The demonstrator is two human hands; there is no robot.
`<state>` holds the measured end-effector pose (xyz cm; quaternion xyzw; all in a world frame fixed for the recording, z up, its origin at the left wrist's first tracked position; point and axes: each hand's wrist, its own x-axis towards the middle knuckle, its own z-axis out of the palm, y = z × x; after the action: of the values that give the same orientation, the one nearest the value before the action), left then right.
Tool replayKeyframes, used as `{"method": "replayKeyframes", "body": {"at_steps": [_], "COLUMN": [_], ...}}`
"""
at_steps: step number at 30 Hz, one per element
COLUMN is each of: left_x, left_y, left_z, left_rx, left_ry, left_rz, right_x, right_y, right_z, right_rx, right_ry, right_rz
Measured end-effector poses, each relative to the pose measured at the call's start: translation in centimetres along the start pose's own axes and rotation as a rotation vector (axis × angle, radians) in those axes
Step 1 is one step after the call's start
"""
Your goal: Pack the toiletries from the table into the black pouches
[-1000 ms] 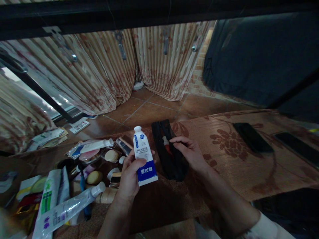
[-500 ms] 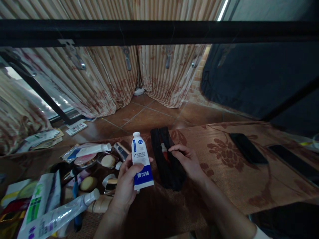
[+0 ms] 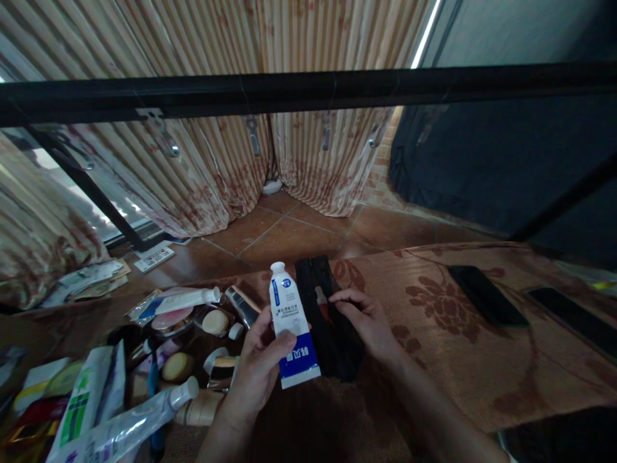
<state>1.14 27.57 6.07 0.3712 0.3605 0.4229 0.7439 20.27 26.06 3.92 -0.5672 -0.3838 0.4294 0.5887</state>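
Note:
My left hand (image 3: 263, 360) grips a white and blue squeeze tube (image 3: 293, 315), cap pointing away and printed side up, thumb across its front. Just right of the tube lies a black pouch (image 3: 344, 360), opened along its length. Inside it shows a small reddish bottle (image 3: 322, 303) with a pale top. My right hand (image 3: 369, 321) pinches the right edge of the pouch's opening between thumb and fingers. Left of my left hand are a clear-and-white tube (image 3: 139, 415), a green and white tube (image 3: 81, 392) and a round cream-coloured item (image 3: 177, 368).
More cosmetics, among them a white tube (image 3: 183, 299) and a round pad (image 3: 214, 323), crowd the cloth's left side. Two dark phones (image 3: 486, 296) lie on the patterned cloth (image 3: 434, 347) at right. A black bar (image 3: 289, 90) with hanging clips crosses in front of the curtains (image 3: 212, 173).
The tube in my left hand has moved slightly right, closer over the pouch. My right hand keeps its hold on the pouch's edge. The view has tilted up a little.

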Motion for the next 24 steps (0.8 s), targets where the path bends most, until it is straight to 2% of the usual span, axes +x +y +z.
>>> {"method": "replayKeyframes", "body": {"at_steps": [6,10,16,20,24], "left_x": [0.5,1.2,1.8,2.1,2.2], "left_y": [0.5,0.6,0.1,0.1,0.0], "left_z": [0.6,1.0,1.6,1.5,1.0], "left_rx": [0.003,0.044,0.29,0.432,0.518], "left_ry": [0.006,-0.039,-0.058,-0.018,0.035], "left_rz": [0.098,0.146,0.167,0.155,0.211], "right_x": [0.1,0.2,0.2,0.2,0.2], "right_y": [0.2,0.8,1.1,1.3,1.5], "right_z": [0.3,0.7,1.1,1.1,0.9], "right_rx": [-0.074,-0.132,-0.189,-0.204,-0.242], "right_ry": [0.009,-0.009,-0.028,-0.039,-0.059], "right_rz": [-0.058,-0.091,-0.167,-0.179,-0.217]}}
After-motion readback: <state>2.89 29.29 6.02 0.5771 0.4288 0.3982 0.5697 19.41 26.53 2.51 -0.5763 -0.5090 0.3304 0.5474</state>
